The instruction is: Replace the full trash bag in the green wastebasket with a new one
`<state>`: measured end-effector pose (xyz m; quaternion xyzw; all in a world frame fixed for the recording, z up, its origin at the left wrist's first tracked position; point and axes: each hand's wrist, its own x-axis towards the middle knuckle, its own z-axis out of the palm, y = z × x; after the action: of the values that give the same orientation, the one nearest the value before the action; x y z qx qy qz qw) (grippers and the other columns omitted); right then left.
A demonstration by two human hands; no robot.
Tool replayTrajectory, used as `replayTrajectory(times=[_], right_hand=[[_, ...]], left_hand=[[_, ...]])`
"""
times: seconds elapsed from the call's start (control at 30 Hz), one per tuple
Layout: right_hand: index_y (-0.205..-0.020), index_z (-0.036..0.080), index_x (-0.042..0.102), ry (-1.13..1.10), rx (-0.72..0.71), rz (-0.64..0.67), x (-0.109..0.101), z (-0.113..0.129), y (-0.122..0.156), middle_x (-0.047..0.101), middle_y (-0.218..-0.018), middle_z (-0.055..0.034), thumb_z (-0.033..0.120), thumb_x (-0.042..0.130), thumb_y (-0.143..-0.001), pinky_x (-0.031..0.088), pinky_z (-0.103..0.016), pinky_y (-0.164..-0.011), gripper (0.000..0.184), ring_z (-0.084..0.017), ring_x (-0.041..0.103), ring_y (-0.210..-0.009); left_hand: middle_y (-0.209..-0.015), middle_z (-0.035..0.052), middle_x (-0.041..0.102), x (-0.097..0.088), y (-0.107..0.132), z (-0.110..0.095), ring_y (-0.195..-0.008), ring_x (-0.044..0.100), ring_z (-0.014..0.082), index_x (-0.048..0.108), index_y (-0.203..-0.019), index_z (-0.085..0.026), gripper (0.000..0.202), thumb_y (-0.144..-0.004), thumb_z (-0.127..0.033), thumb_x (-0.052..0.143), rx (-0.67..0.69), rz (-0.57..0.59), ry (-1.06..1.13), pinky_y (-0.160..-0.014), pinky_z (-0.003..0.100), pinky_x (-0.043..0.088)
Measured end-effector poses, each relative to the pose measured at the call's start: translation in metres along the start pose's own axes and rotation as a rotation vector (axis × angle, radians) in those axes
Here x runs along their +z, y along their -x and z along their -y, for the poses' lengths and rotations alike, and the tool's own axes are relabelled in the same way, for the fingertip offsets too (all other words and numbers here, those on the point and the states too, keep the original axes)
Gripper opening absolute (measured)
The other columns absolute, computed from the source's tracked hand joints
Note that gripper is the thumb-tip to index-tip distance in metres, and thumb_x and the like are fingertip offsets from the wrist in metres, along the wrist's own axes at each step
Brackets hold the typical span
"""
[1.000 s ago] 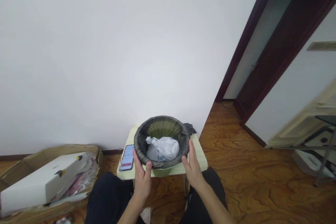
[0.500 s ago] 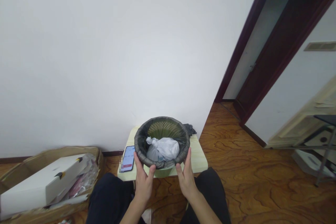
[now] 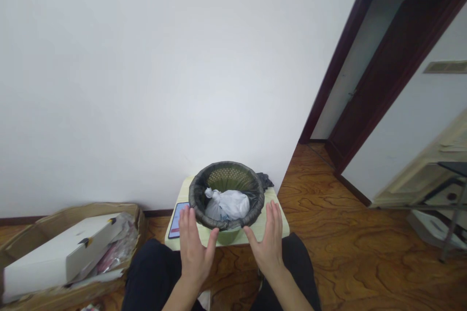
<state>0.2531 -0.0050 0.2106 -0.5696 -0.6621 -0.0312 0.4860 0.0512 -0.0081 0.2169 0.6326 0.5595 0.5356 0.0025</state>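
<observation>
A round green wastebasket (image 3: 228, 238) with a lattice wall stands on a small pale wooden stool (image 3: 268, 233). A black bin liner (image 3: 194, 194) is folded over its rim. Inside lies a knotted white plastic bag (image 3: 230, 205). My left hand (image 3: 195, 248) is open at the basket's near left, fingers up and thumb spread toward the rim. Opposite it, my right hand (image 3: 269, 243) is likewise open at the near right. Whether the thumb tips still touch the liner I cannot tell. A phone (image 3: 175, 221) with its screen lit is partly hidden behind my left fingers.
Crumpled black plastic (image 3: 265, 181) lies on the stool behind the basket's right side, close to the white wall (image 3: 153, 82). On the floor at left, a cardboard box (image 3: 136, 223) holds a white box (image 3: 54, 257) and clear wrapping. A dark door (image 3: 386, 63) is at right.
Both hands have let go of the wastebasket's sides and opened, their fingers now spread outward from the rim. The basket stays on the stool. The view has shifted slightly.
</observation>
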Motion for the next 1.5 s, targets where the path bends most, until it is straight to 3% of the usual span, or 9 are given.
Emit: replayTrajectory(times=[0.17, 0.23, 0.37, 0.63, 0.8, 0.97, 1.1, 1.3, 1.5], right_hand=[[-0.152, 0.027, 0.018, 0.082, -0.333, 0.213, -0.009, 0.026, -0.01, 0.037, -0.151, -0.0077, 0.025, 0.052, -0.092, 0.023, -0.063, -0.114, 0.069, -0.03, 0.026, -0.143], [-0.151, 0.028, 0.023, 0.076, -0.382, 0.251, -0.004, 0.028, -0.005, 0.042, -0.148, -0.0062, 0.017, 0.048, -0.092, 0.028, -0.06, -0.113, 0.065, -0.028, 0.031, -0.141], [-0.146, 0.029, 0.034, 0.011, -0.408, 0.138, 0.006, 0.018, 0.009, 0.053, -0.139, -0.0054, 0.01, 0.046, -0.091, 0.039, -0.058, -0.109, 0.06, -0.027, 0.04, -0.136], [-0.145, 0.034, 0.036, -0.013, -0.455, 0.049, 0.008, 0.013, 0.012, 0.061, -0.131, -0.0035, 0.006, 0.049, -0.089, 0.045, -0.055, -0.105, 0.064, -0.025, 0.048, -0.13], [-0.135, 0.031, 0.051, 0.016, -0.463, 0.007, 0.007, 0.016, 0.013, 0.064, -0.126, -0.0051, 0.006, 0.054, -0.086, 0.048, -0.051, -0.103, 0.055, -0.026, 0.052, -0.127], [-0.113, 0.025, 0.066, 0.059, -0.465, -0.137, 0.006, 0.023, 0.014, 0.072, -0.098, -0.0061, 0.007, 0.06, -0.085, 0.052, -0.047, -0.091, 0.034, -0.022, 0.066, -0.097], [-0.106, 0.021, 0.067, 0.061, -0.453, -0.098, 0.006, 0.027, 0.016, 0.07, -0.083, -0.0036, 0.007, 0.061, -0.085, 0.05, -0.045, -0.088, 0.026, -0.019, 0.062, -0.083], [-0.105, 0.023, 0.067, 0.059, -0.425, -0.078, 0.006, 0.024, 0.017, 0.07, -0.085, -0.0035, 0.006, 0.06, -0.084, 0.047, -0.047, -0.087, 0.028, -0.02, 0.061, -0.082], [-0.112, 0.024, 0.064, 0.027, -0.42, -0.025, 0.005, 0.024, 0.016, 0.07, -0.087, -0.0038, 0.004, 0.059, -0.083, 0.048, -0.048, -0.087, 0.035, -0.021, 0.061, -0.083]], left_hand=[[-0.145, 0.0115, 0.047, 0.006, -0.005, -0.016, -0.14, 0.033, 0.0275, 0.034, -0.148, -0.022, 0.061, -0.089, -0.01, 0.044, 0.504, 0.219, -0.105, -0.114, 0.052, 0.026], [-0.14, 0.0118, 0.053, 0.01, -0.003, -0.013, -0.137, 0.039, 0.0254, 0.035, -0.147, -0.019, 0.06, -0.088, -0.005, 0.039, 0.6, 0.21, -0.132, -0.113, 0.049, 0.03], [-0.13, 0.0116, 0.061, 0.011, 0.003, -0.004, -0.131, 0.047, 0.0239, 0.042, -0.143, -0.017, 0.058, -0.087, -0.001, 0.041, 0.688, 0.163, -0.102, -0.109, 0.045, 0.039], [-0.124, 0.0105, 0.066, 0.009, 0.005, -0.003, -0.126, 0.052, 0.0251, 0.051, -0.135, -0.019, 0.049, -0.089, -0.005, 0.045, 0.698, 0.116, -0.05, -0.105, 0.046, 0.044], [-0.121, 0.0107, 0.067, 0.01, 0.007, -0.003, -0.126, 0.053, 0.0257, 0.059, -0.126, -0.018, 0.042, -0.088, -0.005, 0.048, 0.716, 0.096, -0.073, -0.104, 0.047, 0.045], [-0.117, 0.0106, 0.069, 0.009, 0.014, -0.005, -0.122, 0.055, 0.0256, 0.064, -0.118, -0.018, 0.037, -0.088, -0.005, 0.049, 0.692, 0.033, -0.115, -0.1, 0.046, 0.047], [-0.111, 0.0101, 0.068, 0.011, 0.019, -0.005, -0.112, 0.058, 0.0248, 0.069, -0.11, -0.023, 0.034, -0.085, -0.004, 0.055, 0.642, -0.038, -0.139, -0.093, 0.045, 0.049], [-0.103, 0.011, 0.066, 0.013, 0.019, -0.007, -0.105, 0.058, 0.0249, 0.07, -0.107, -0.022, 0.034, -0.082, -0.003, 0.059, 0.615, -0.044, -0.121, -0.088, 0.044, 0.05], [-0.108, 0.0107, 0.064, 0.008, 0.021, -0.013, -0.108, 0.057, 0.0253, 0.067, -0.112, -0.024, 0.043, -0.079, 0.001, 0.054, 0.563, -0.01, -0.095, -0.09, 0.044, 0.049]])
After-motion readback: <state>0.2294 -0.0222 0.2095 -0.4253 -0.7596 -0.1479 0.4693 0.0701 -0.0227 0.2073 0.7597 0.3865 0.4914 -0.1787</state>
